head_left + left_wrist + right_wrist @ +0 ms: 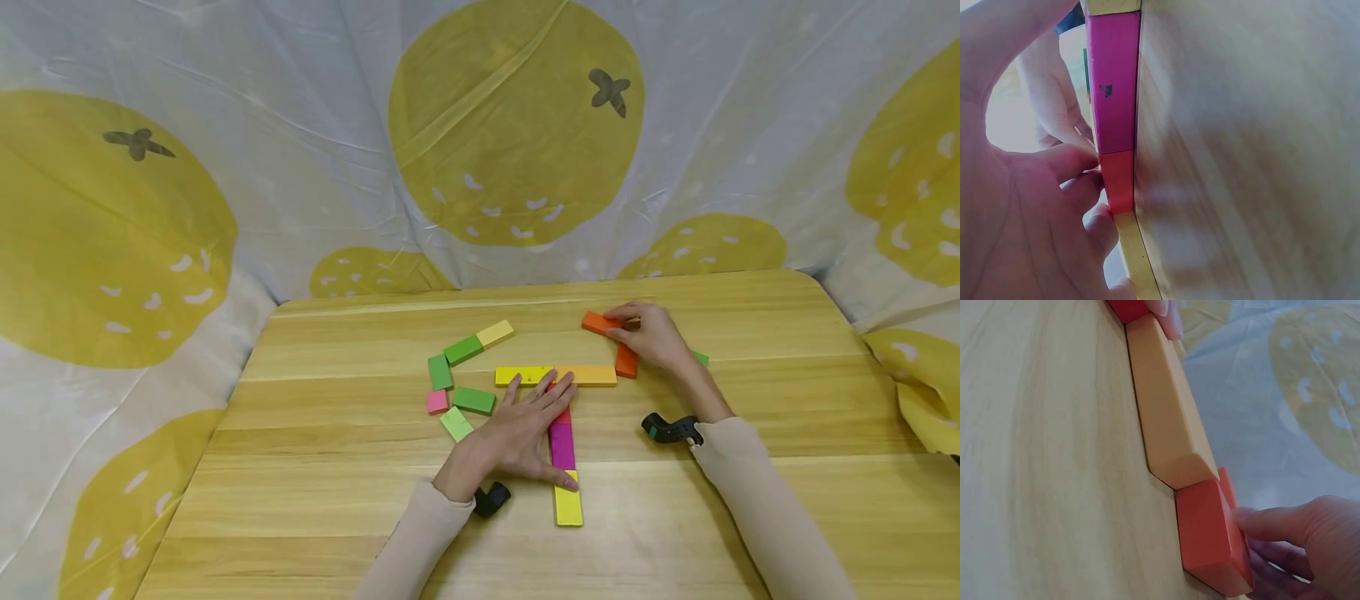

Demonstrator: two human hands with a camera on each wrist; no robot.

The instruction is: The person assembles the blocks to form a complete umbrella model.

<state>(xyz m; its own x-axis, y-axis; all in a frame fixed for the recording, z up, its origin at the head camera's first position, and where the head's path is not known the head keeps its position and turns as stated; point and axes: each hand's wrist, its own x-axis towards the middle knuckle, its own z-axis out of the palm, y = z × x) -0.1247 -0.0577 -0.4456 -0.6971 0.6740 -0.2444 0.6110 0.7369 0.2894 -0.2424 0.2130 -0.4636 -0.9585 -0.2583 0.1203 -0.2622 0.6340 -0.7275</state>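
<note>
My right hand (651, 333) pinches an orange-red block (596, 323) between thumb and fingers. A second orange-red block (626, 362) lies just below it, near the end of a light orange block (1169, 406). With fingers spread, my left hand (517, 437) rests over a T of blocks. Its fingertips reach the crossbar's yellow block (506, 377), and its thumb touches the lowest yellow block (568, 510). Between them in the stem are a magenta block (1113, 81) and a red block (1117, 181), the latter partly hidden by the hand in the head view.
Left of the T, a curve of blocks includes a pale yellow one (495, 334), several green ones such as this green block (474, 400), and a pink block (437, 402). Another green block (701, 358) shows behind the right wrist. A patterned cloth (337, 167) hangs behind the wooden table (300, 517).
</note>
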